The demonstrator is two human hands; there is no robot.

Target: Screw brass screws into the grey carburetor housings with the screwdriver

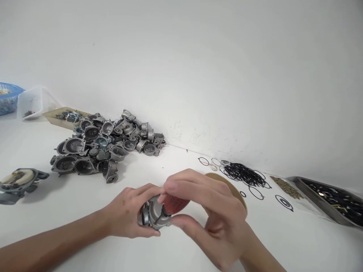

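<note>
My left hand (124, 213) is wrapped around a small grey metal carburetor part (155, 211), holding it against the white table. In my right hand (218, 215) is a screwdriver (175, 204) with a red handle. Its shaft slants down to the carburetor part, and the tip meets the near side of it. The fingers of both hands hide much of the part and the handle. Behind my right hand shows the edge of a round tan disc or dish (239, 194).
Left of centre lies a heap of grey metal carburetor bowls (113, 153). A carburetor with a pale float (19, 183) sits at far left. Black rubber rings (244, 175), small brass parts (286, 187) and a metal tray (330, 211) lie right. A blue basket (13, 102) stands back left.
</note>
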